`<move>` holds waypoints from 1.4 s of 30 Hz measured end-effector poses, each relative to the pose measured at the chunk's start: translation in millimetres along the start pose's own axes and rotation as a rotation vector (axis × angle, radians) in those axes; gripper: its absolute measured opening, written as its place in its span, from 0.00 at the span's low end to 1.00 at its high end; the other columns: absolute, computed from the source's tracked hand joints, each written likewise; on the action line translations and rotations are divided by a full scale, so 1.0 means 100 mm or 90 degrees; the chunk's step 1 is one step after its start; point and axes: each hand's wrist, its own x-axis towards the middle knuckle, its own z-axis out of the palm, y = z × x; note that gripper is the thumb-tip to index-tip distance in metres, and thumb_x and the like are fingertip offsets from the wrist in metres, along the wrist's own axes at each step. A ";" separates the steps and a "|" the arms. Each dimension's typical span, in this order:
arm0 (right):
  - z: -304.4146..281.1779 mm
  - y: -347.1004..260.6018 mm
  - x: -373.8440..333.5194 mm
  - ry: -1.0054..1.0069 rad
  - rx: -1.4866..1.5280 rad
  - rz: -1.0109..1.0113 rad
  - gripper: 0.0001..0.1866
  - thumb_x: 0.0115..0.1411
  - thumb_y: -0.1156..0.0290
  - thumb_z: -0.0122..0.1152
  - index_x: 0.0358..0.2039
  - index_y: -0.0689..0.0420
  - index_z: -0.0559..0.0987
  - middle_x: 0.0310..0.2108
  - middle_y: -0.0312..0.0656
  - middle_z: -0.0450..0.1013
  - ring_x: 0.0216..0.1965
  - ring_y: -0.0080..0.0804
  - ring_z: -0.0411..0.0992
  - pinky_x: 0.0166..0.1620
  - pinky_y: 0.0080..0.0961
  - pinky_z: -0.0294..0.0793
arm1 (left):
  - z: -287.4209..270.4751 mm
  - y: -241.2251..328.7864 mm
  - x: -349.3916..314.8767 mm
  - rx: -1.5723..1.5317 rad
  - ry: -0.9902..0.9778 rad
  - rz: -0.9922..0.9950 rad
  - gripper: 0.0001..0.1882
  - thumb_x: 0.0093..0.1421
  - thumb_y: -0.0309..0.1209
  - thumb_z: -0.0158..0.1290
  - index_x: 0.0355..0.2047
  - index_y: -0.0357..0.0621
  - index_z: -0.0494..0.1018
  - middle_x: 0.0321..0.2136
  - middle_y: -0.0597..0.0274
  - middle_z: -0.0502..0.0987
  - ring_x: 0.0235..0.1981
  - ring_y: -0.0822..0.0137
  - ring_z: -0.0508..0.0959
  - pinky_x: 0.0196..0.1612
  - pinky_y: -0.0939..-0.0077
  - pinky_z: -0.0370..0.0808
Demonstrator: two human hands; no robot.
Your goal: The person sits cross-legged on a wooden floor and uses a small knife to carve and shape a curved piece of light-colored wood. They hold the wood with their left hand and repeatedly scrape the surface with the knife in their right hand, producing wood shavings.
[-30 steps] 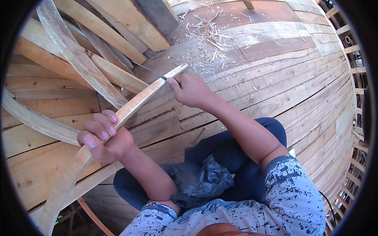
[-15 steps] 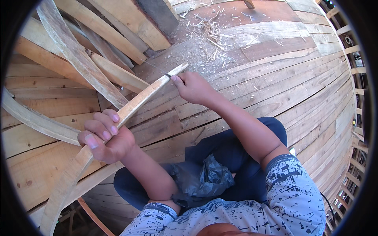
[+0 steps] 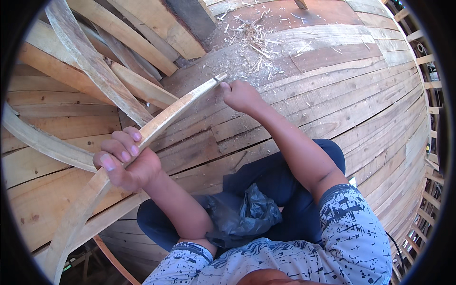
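Observation:
A long, pale wooden strip (image 3: 183, 103) slants from the lower left up to a narrow tip near the middle. My left hand (image 3: 128, 161) is closed round it at mid-length, fingers over the top. My right hand (image 3: 241, 96) makes a fist just beside the tip. From this fist a thin-bladed tool, apparently a knife (image 3: 218, 79), lies across the strip close to its end. Only a short dark piece of the blade shows; my fingers hide the handle.
Planks (image 3: 323, 102) form a curved wooden floor around me. Wood shavings (image 3: 254, 40) lie scattered ahead. Leaning timbers (image 3: 97, 66) crowd the upper left, close to the strip. A dark plastic bag (image 3: 256, 211) rests on my lap.
My right hand has slid outward and slightly to the right, taking the blade along the strip to near its tip. My left hand keeps its hold, shifted very slightly.

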 end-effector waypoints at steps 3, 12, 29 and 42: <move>0.08 -0.19 -0.13 -0.020 -0.010 -0.005 0.29 0.70 0.54 0.44 0.27 0.68 0.80 0.24 0.65 0.74 0.34 0.61 0.77 0.43 0.52 0.73 | -0.03 0.02 -0.03 0.011 0.003 0.012 0.14 0.65 0.39 0.53 0.21 0.58 0.67 0.20 0.76 0.67 0.24 0.76 0.69 0.36 0.70 0.69; 0.07 -0.32 -0.30 -0.027 0.061 -0.139 0.28 0.71 0.55 0.44 0.25 0.67 0.78 0.20 0.60 0.73 0.27 0.60 0.74 0.35 0.52 0.71 | -0.05 0.01 -0.03 0.008 0.012 0.014 0.12 0.66 0.39 0.53 0.24 0.57 0.68 0.21 0.75 0.67 0.23 0.75 0.69 0.36 0.70 0.70; -0.03 -0.21 -0.21 0.010 -0.026 -0.052 0.27 0.70 0.55 0.45 0.28 0.64 0.81 0.24 0.62 0.75 0.32 0.62 0.76 0.40 0.53 0.74 | 0.07 0.01 -0.04 0.020 0.013 0.001 0.14 0.65 0.39 0.54 0.22 0.59 0.68 0.20 0.76 0.68 0.24 0.76 0.69 0.36 0.70 0.69; 0.16 -0.10 -0.06 -0.048 0.019 -0.018 0.30 0.70 0.53 0.44 0.27 0.67 0.80 0.25 0.63 0.75 0.33 0.63 0.75 0.41 0.53 0.73 | 0.00 0.04 -0.02 0.039 0.058 0.005 0.15 0.65 0.40 0.54 0.21 0.58 0.67 0.20 0.76 0.67 0.23 0.75 0.68 0.36 0.70 0.69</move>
